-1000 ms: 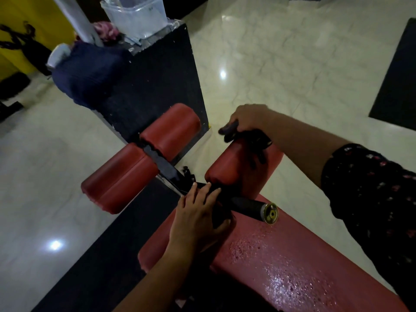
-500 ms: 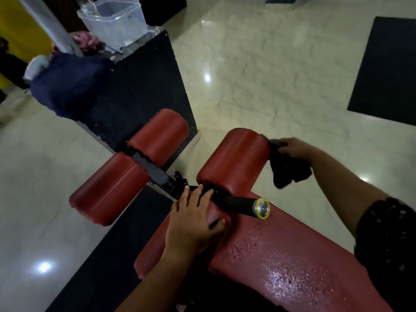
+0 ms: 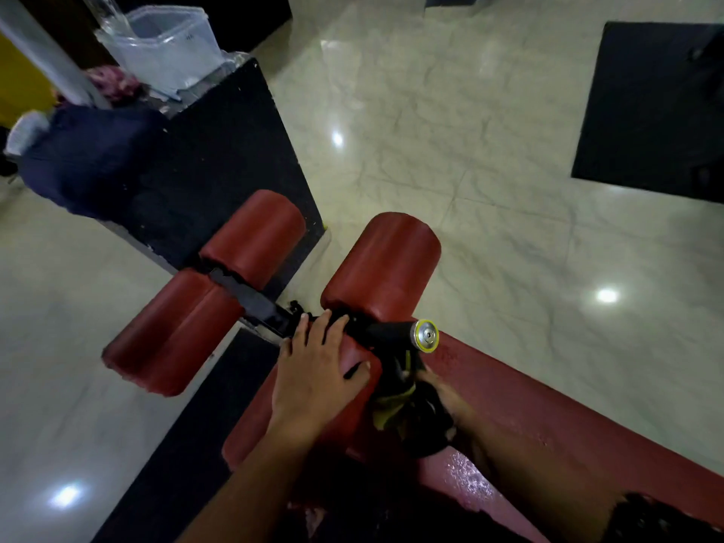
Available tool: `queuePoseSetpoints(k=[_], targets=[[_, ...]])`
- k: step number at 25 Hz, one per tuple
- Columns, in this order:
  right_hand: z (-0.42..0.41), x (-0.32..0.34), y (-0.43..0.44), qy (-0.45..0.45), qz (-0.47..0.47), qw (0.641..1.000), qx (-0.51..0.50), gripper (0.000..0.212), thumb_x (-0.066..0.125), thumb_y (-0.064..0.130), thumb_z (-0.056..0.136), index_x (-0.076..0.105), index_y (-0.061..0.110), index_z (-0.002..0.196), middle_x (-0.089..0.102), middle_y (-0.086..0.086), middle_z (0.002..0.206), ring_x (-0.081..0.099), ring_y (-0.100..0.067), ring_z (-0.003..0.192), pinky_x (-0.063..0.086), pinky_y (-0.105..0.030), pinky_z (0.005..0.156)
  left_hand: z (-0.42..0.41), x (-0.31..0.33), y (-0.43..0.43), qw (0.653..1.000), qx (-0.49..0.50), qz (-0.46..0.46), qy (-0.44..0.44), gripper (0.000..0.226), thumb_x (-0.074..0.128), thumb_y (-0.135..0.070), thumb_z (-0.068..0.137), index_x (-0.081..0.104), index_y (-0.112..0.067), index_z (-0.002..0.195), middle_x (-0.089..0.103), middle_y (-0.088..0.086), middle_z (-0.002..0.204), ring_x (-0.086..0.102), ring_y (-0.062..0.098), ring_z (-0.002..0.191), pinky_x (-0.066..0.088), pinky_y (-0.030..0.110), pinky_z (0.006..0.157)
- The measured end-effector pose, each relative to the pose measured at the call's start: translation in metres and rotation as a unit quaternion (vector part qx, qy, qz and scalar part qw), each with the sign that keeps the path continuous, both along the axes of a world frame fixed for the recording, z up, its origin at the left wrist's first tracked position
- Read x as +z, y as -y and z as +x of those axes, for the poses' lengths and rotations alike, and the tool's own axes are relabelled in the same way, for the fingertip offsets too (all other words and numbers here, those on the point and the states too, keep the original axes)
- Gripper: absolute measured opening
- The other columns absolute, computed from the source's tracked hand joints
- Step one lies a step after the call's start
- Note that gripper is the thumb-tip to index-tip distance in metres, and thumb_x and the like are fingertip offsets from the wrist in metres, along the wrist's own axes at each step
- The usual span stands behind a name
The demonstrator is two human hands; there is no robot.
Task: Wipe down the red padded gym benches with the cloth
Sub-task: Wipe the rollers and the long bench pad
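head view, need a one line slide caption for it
Left hand rests flat on the red bench near the roller pads while the right hand works a dark cloth under the handle.

No readable text, brand or number anywhere; clear plastic tub (image 3: 172,45) at top left has a small dark mark on its wall, too blurred to read; red bench pad (image 3: 548,421) and roller pads carry no label

Wet red bench (image 3: 548,417), dark, perhaps bunched cloth (image 3: 415,421)
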State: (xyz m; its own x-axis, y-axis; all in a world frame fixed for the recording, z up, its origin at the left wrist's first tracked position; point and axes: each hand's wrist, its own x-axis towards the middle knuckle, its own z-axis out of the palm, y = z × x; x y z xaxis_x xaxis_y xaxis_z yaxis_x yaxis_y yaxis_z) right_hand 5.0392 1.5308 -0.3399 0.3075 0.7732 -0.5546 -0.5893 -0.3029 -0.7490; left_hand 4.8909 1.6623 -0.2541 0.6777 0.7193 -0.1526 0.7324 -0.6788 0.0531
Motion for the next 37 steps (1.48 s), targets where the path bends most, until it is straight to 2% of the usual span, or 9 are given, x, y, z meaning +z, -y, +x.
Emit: queuePoseSetpoints(k=[1,3,12,16,23,26,29,31,37], targets=[[-0.008,0.002,0.000,-0.064,0.020,0.997,-0.026,0.017,0.057,0.010,0.090,0.058,0.008,0.108,0.068,-0.002,0.068,0.065,-0.008,0.054,0.052,-0.019,0.051,0.000,0.000,0.000,1.000,0.000,-0.001,-0.001,0.088,0.018,-0.075,0.076,0.023,-0.032,0.153,0.022,-0.005,0.160,0.011,0.025,0.151,0.023,0.050,0.117],[-0.011,-0.002,0.004,-0.042,0.010,0.999,-0.011,0.028,0.041,-0.008,0.094,0.061,0.009,0.105,0.071,-0.010,0.076,0.068,-0.015,0.061,0.054,-0.023,0.057,-0.001,0.000,0.000,1.000,0.001,0.000,0.003,0.091,0.015,-0.076,0.074,0.023,-0.032,0.153,0.022,-0.005,0.160,0.011,0.026,0.150,0.024,0.050,0.117],[-0.015,0.006,0.009,0.268,-0.011,0.963,0.034,0.050,0.065,0.008,0.074,0.066,0.021,0.122,0.067,0.003,0.090,0.059,-0.011,0.079,0.048,-0.029,0.074,-0.002,-0.003,-0.001,1.000,-0.003,-0.009,0.025,0.085,0.033,-0.074,0.082,0.024,-0.030,0.154,0.023,-0.003,0.161,0.012,0.027,0.150,0.024,0.052,0.116],[-0.029,0.006,0.006,0.242,-0.007,0.970,0.006,0.055,0.063,0.001,0.075,0.059,0.015,0.129,0.066,0.003,0.107,0.060,-0.004,0.082,0.049,-0.024,0.076,-0.005,-0.005,-0.001,0.999,-0.008,0.000,0.033,0.081,0.044,-0.067,0.090,0.017,-0.028,0.156,0.018,-0.002,0.163,0.009,0.026,0.151,0.022,0.050,0.118],[-0.039,0.030,0.015,0.479,-0.091,0.861,0.143,0.073,0.064,0.017,0.086,0.033,0.028,0.151,0.050,-0.008,0.115,0.052,-0.023,0.106,0.035,-0.027,0.077,-0.017,-0.004,-0.001,0.999,-0.048,0.000,0.024,0.086,0.033,-0.068,0.092,0.001,-0.024,0.158,0.004,0.001,0.166,0.002,0.025,0.152,0.014,0.045,0.120],[-0.028,0.048,-0.002,0.368,-0.121,0.915,0.111,0.060,0.064,0.008,0.081,0.053,0.019,0.139,0.066,-0.010,0.115,0.064,-0.027,0.104,0.050,-0.032,0.087,-0.031,-0.002,-0.003,0.996,-0.083,-0.027,0.017,0.085,0.035,-0.064,0.095,-0.005,-0.023,0.157,-0.004,0.002,0.166,-0.003,0.021,0.152,0.007,0.039,0.121],[-0.041,0.064,0.002,0.248,-0.094,0.964,0.028,0.041,0.055,-0.007,0.083,0.064,0.011,0.118,0.066,-0.011,0.096,0.063,-0.022,0.074,0.054,-0.021,0.064,-0.051,-0.006,0.015,0.994,-0.100,0.036,0.019,0.086,0.014,-0.067,0.087,-0.004,-0.021,0.157,-0.005,0.003,0.166,-0.004,0.021,0.152,0.006,0.039,0.121],[-0.055,0.069,0.011,0.216,-0.068,0.974,-0.007,0.038,0.053,-0.009,0.084,0.062,0.014,0.113,0.065,-0.011,0.092,0.060,-0.018,0.064,0.050,-0.017,0.053,-0.060,-0.007,0.027,0.993,-0.099,0.061,0.004,0.080,0.024,-0.061,0.095,-0.006,-0.020,0.157,-0.007,0.005,0.165,-0.005,0.024,0.152,0.006,0.041,0.122],[-0.065,0.082,0.004,0.329,-0.098,0.938,0.041,0.044,0.057,0.002,0.086,0.057,0.019,0.127,0.065,-0.010,0.094,0.061,-0.024,0.075,0.046,-0.013,0.049,-0.067,0.000,0.046,0.995,-0.058,0.077,-0.017,0.069,0.027,-0.053,0.101,-0.005,-0.029,0.157,-0.010,-0.003,0.165,-0.007,0.027,0.152,0.010,0.061,0.118]])
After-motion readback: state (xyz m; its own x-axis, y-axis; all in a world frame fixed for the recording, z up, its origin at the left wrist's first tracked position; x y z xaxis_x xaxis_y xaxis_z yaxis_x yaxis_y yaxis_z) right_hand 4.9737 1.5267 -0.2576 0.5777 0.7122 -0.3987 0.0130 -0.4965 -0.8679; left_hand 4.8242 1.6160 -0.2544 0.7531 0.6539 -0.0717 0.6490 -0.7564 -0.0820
